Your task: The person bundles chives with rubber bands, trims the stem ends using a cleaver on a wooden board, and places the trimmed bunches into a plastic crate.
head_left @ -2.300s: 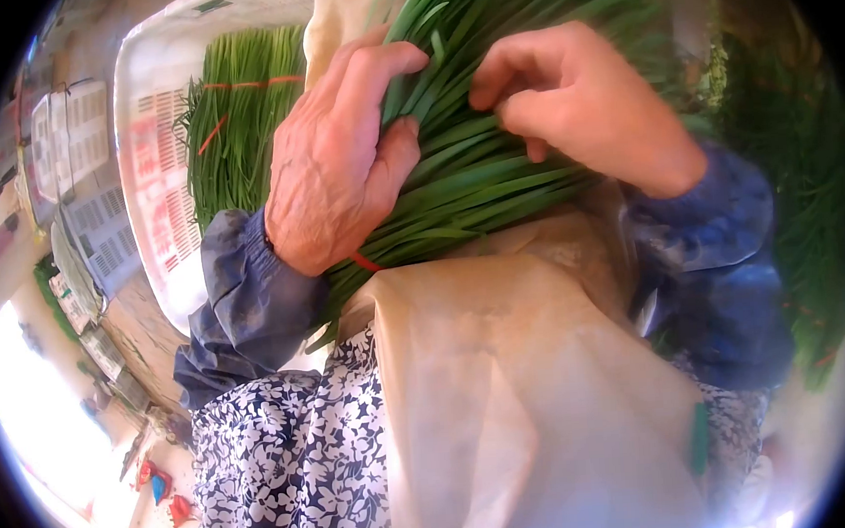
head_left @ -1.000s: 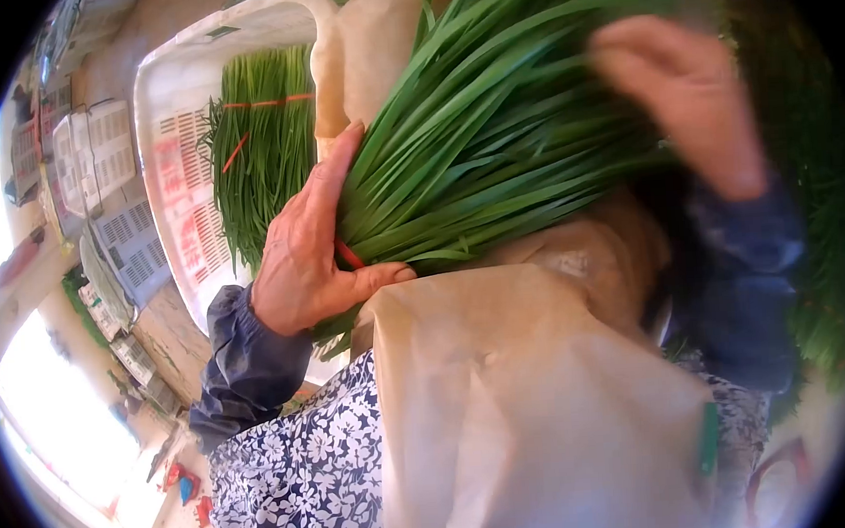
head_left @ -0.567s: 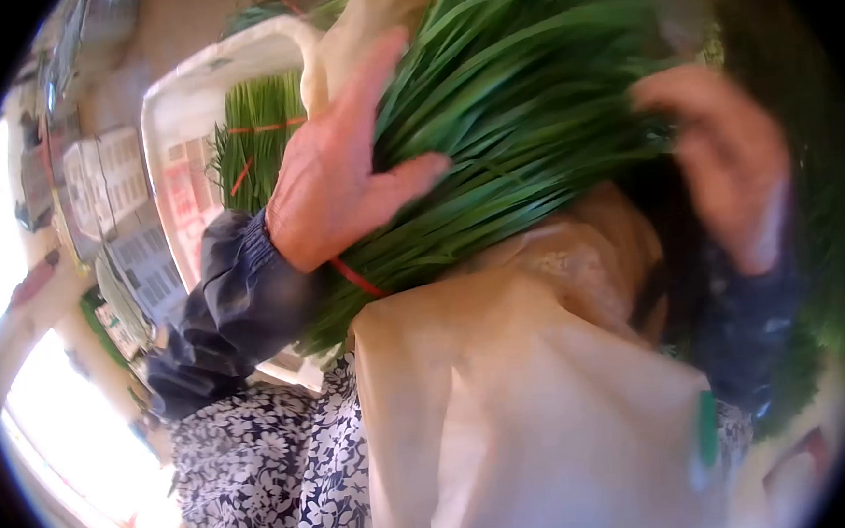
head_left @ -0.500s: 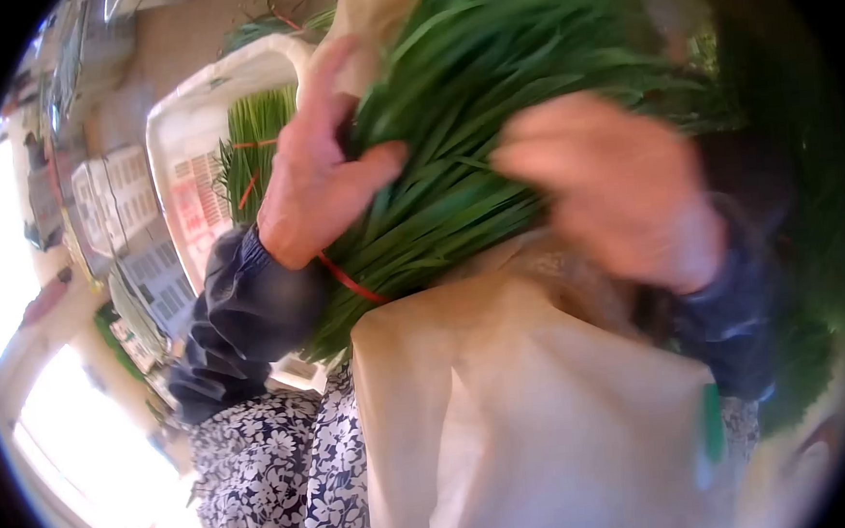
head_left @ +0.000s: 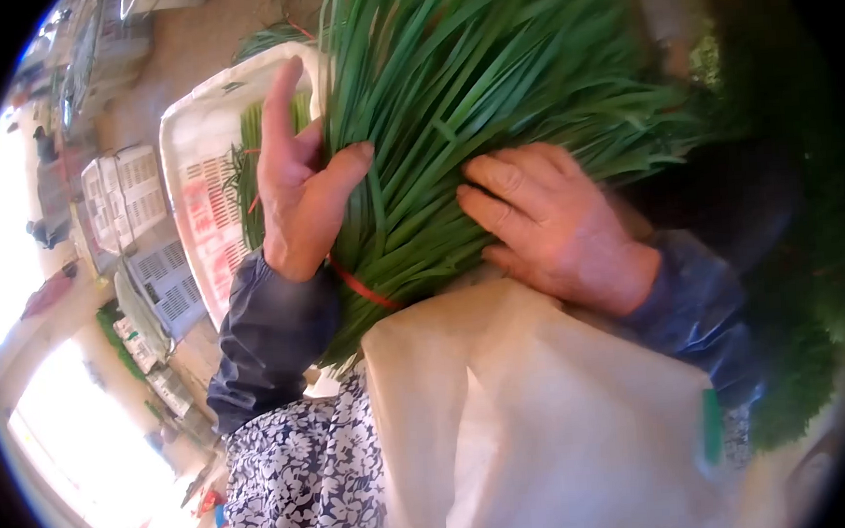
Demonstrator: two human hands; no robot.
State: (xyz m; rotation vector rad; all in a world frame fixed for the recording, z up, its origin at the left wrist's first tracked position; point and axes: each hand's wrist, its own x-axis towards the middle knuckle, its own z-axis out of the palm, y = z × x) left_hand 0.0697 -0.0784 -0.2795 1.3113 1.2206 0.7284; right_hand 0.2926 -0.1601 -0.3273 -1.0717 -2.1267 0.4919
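Observation:
A large bundle of garlic chives (head_left: 434, 137) lies across my lap, its long green leaves fanning up and to the right. A red band (head_left: 364, 285) circles its lower part. My left hand (head_left: 303, 179) cradles the bundle's left side, thumb over the leaves and index finger stretched upward; its other fingers are mostly hidden. On the right side, my right hand (head_left: 560, 225) rests on the leaves with fingers extended and slightly bent, not closed round them. A beige cloth (head_left: 537, 402) over my lap touches the bundle's lower edge.
Beside my left hand stands a white plastic crate (head_left: 182, 133) with another banded chive bundle (head_left: 252, 168) inside. More crates (head_left: 128, 190) are at the far left. Loose greens (head_left: 797, 377) lie in shadow at the right.
My right hand, blurred before, has come down and left onto the leaves. My left hand has shifted slightly left, and the leaves now spread wider beside its thumb.

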